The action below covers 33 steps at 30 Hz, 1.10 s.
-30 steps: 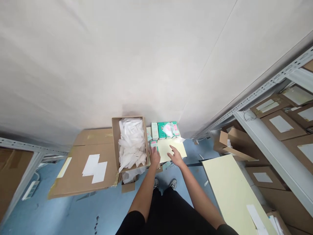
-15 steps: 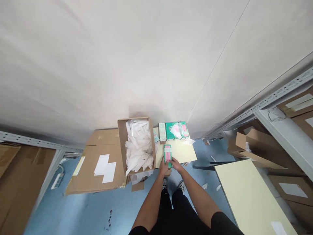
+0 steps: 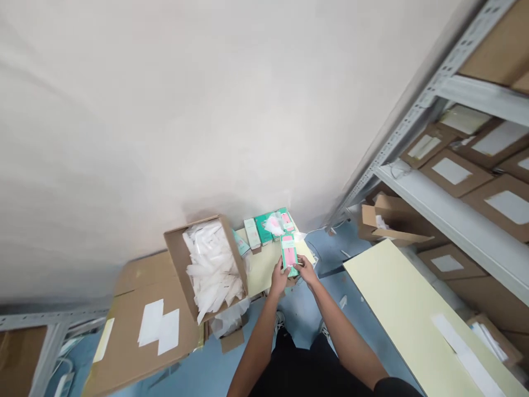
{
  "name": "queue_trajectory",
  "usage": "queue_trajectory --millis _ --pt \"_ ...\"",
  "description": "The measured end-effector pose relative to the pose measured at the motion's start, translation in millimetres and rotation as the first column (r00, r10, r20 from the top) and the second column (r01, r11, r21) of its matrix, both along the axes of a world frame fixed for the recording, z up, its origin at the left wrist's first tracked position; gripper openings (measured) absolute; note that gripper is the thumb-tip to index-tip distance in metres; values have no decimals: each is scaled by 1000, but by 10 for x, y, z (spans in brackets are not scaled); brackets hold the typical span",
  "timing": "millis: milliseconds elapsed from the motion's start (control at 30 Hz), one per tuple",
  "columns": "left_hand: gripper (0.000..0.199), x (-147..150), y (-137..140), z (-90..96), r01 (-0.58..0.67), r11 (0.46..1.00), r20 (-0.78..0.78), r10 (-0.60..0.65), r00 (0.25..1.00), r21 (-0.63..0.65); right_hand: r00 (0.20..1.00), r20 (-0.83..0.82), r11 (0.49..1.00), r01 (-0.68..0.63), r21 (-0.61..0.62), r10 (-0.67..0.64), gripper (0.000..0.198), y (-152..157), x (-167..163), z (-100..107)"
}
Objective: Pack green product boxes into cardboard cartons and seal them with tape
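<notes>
A green and pink box (image 3: 290,252) is held between both hands, over the front of the small cream table (image 3: 262,269). My left hand (image 3: 279,277) grips its lower left edge, and my right hand (image 3: 306,271) closes on its lower right edge. Behind it, along the wall side of the table, stand a white box (image 3: 252,233), a green box (image 3: 263,225) and another green and pink box (image 3: 286,219). A crumpled white wrapper (image 3: 273,224) lies over part of that row.
To the left stands an open carton (image 3: 177,259) filled with white paper-like strips (image 3: 212,264). Beyond it lies a large flat cardboard box (image 3: 128,325) with white sheets. On the right are a cream tabletop (image 3: 397,292) and a metal shelf (image 3: 454,204) loaded with cartons.
My view has turned to the right, bringing more of the shelf into sight. Both hands still hold the green and pink box, which now appears closer to the row at the back.
</notes>
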<state>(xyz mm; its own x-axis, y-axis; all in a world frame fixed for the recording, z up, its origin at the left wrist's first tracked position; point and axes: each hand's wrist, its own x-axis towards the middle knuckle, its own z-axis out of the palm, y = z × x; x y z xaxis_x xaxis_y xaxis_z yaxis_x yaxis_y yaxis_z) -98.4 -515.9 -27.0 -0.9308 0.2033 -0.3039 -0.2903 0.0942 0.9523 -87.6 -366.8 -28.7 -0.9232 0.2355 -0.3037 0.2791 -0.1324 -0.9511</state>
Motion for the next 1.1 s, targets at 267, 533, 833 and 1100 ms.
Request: queue_trajectory --millis 267,533,833,1100 --pt "85 -16 1101 577 254 965 -126 -244 962 72 973 -163 986 161 -31 -164 47 1173 409 645" --pt "86 551 2707 805 517 855 -177 -502 847 45 821 -191 843 528 -102 -538 41 2601 1469 795" --pt "79 1385 4121 681 815 579 -106 -811 575 -14 604 -168 622 778 -86 -779 52 3535 2740 620" --pt "84 1592 4559 243 880 464 200 -876 438 104 443 46 444 896 14 -895 50 3727 3100 186"
